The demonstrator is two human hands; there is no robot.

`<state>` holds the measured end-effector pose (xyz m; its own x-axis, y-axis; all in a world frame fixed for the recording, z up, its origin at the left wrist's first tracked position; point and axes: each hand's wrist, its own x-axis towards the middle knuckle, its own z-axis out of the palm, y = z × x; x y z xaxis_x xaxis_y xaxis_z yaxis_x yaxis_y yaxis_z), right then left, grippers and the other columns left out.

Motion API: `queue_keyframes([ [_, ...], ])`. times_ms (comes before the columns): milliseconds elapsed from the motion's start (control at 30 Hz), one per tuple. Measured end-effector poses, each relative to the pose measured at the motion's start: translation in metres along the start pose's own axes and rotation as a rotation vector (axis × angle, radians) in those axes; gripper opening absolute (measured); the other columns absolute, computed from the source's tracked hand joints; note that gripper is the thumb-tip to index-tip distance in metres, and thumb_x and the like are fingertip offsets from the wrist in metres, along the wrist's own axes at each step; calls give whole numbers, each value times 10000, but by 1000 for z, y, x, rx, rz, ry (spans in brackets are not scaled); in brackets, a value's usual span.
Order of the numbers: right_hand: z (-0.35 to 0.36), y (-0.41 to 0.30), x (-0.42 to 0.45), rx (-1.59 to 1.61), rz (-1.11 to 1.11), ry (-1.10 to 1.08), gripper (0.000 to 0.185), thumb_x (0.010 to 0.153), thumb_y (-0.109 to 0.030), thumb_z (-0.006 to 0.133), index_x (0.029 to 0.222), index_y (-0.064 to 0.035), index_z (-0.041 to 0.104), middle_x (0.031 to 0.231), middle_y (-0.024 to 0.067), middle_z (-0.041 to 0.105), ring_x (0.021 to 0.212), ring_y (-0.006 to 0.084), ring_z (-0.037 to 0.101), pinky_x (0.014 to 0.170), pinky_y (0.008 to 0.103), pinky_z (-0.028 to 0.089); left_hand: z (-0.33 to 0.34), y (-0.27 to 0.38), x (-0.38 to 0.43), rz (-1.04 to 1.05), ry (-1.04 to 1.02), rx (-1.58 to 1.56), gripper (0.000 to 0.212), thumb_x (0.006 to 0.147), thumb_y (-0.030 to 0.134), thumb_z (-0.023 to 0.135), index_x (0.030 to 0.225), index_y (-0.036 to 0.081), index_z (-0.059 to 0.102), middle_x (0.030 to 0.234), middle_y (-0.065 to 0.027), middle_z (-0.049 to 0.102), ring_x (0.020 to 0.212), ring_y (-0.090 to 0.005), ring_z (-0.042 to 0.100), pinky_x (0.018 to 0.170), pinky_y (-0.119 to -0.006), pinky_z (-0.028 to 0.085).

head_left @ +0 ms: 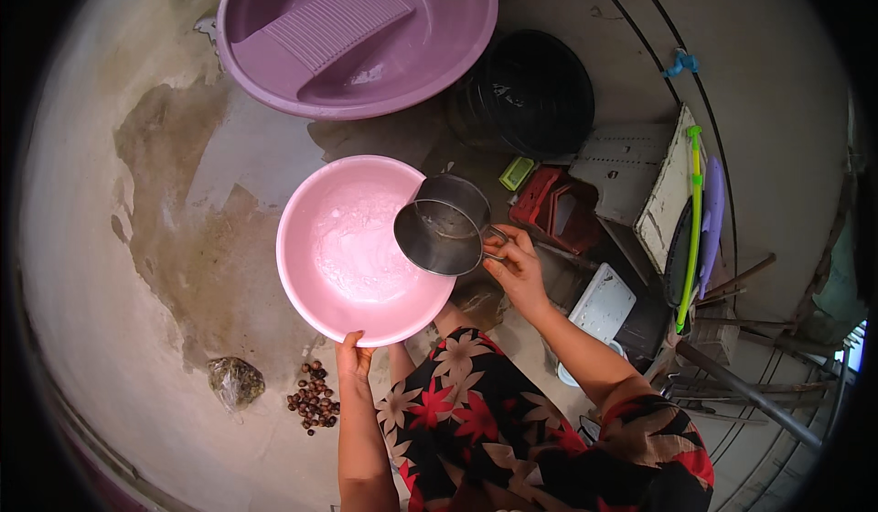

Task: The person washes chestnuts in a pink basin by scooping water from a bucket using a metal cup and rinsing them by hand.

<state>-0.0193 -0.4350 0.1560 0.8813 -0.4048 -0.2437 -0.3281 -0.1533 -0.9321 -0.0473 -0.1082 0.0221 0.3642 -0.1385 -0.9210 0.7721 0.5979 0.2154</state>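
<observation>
My left hand point(354, 359) grips the near rim of a round pink plastic basin point(302, 251), its thumb over the edge. A shallow pool of rippled water point(357, 244) lies in the basin. By its looped handle, my right hand point(516, 265) holds a metal mug point(453, 200) over the basin's right side. The mug is tilted with its mouth towards the basin. Whether water is still leaving it, I cannot tell.
A large purple washtub point(411, 93) with a built-in washboard stands ahead, beside a black bucket point(549, 93). To the right are red plastic containers point(559, 210) and a white lid point(603, 303). Brown nuts or snails point(315, 399) and a plastic bag point(235, 381) lie at left.
</observation>
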Motion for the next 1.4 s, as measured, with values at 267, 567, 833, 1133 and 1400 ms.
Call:
queue_keyframes([
  [267, -101, -27, -11, 257, 226, 156, 224, 874, -166, 528, 837, 54, 551, 1033, 57, 443, 839, 115, 479, 751, 231, 412, 53, -7, -13, -54, -41, 105, 414, 694, -55, 476, 1097, -93, 390, 1032, -194, 509, 895, -333, 582, 745, -459, 551],
  [567, -122, -89, -12, -415, -244, 250, 190, 668, -16, 679, 657, 33, 496, 1052, 176, 400, 855, 234, 502, 723, 294, 436, 81, -5, -26, -94, -91, 208, 474, 700, -49, 461, 1161, -63, 353, 1048, -187, 504, 889, -329, 583, 724, -469, 555],
  [833, -147, -72, -29, 38, 36, 514, 138, 755, -30, 632, 715, 39, 520, 1045, 99, 441, 847, 141, 500, 717, 237, 415, 82, -10, -42, -92, -115, 269, 414, 707, -48, 450, 1115, -80, 389, 1027, -182, 517, 909, -316, 575, 758, -447, 546],
  [1133, -262, -11, -28, 935, 46, 1122, 253, 880, -178, 527, 708, -11, 442, 705, 69, 432, 843, 307, 550, 852, 409, 484, 70, -5, -46, -26, -61, 265, 468, 708, -58, 479, 1157, -5, 356, 989, -162, 525, 822, -311, 602, 635, -448, 571],
  [1400, -255, -15, -31, 979, -13, 1117, 461, 895, -220, 484, 1250, 10, 301, 1249, 237, 337, 1066, 342, 475, 933, 415, 443, 58, 0, -73, 72, -31, 361, 467, 710, -20, 496, 1159, -13, 367, 988, -154, 541, 812, -285, 610, 620, -403, 568],
])
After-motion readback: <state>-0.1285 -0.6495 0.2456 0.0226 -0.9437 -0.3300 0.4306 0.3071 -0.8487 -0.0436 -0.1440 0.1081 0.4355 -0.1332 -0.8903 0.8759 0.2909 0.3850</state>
